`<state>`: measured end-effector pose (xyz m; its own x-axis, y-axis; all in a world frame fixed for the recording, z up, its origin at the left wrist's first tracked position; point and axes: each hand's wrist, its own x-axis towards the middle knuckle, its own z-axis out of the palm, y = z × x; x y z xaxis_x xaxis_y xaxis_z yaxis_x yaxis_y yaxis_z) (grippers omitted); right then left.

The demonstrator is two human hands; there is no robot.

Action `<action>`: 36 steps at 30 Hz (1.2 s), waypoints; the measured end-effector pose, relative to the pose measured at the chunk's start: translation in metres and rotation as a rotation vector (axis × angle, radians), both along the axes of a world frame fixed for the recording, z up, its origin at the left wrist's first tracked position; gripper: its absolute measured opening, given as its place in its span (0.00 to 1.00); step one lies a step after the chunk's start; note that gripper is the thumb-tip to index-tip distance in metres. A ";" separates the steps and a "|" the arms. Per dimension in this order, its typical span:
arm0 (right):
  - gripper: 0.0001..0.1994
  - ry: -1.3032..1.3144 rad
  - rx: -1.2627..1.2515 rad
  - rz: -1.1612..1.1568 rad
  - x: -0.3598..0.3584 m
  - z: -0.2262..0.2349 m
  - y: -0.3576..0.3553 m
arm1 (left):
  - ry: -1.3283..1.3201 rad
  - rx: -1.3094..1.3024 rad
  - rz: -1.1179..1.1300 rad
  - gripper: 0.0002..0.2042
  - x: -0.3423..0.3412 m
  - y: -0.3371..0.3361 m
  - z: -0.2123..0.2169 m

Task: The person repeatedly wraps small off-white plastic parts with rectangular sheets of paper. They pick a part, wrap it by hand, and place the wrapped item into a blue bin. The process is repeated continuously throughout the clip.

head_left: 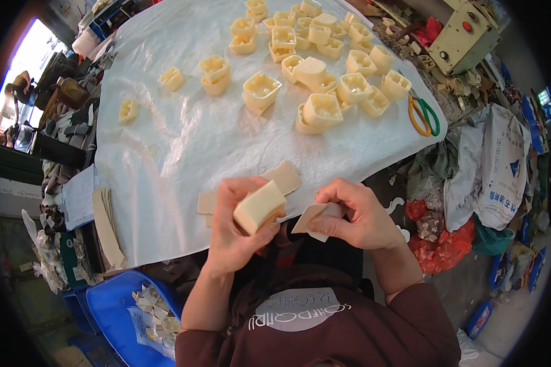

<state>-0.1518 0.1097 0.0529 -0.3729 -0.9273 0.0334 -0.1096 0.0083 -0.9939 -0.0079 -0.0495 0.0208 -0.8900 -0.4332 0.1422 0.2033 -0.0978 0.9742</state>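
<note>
One cream, smooth-faced plastic block (260,207) in the left hand (231,226), thumb and fingers gripping its sides; its underside is hidden. Right hand (362,215), just beside it, pinches a thin beige sheet (312,215) between thumb and fingers; can't tell if one folded piece or two. Block and sheet are apart.

Flat beige strips (283,177) lie just beyond the left hand, at least two, partly covered by it. One stack of long beige strips (106,223) well left of that hand, count unclear. All on a white-sheeted table (171,159).

Beyond the hands, cream hollow plastic parts (322,110): two loners to the far left, the rest mostly crowded ahead, roughly two dozen or more, overlaps block an exact count. One pair of scissors, green and orange handles (433,117), beyond the right hand; blades hard to make out.

One blue plastic tub (122,300) below-left of the left hand, cut off at the lower edge.
</note>
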 end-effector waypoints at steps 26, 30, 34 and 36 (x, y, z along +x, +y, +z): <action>0.08 0.203 0.038 0.065 0.029 -0.004 -0.021 | -0.147 -0.122 0.128 0.22 0.033 0.028 -0.004; 0.09 0.234 0.028 0.049 0.027 -0.007 -0.021 | -0.138 -0.171 0.111 0.23 0.032 0.029 -0.004; 0.11 0.300 -0.015 0.008 0.026 -0.012 -0.020 | -0.104 -0.174 0.154 0.18 0.032 0.031 0.001; 0.13 0.338 -0.067 -0.044 0.027 -0.017 -0.021 | -0.103 -0.314 0.274 0.15 0.031 0.034 -0.003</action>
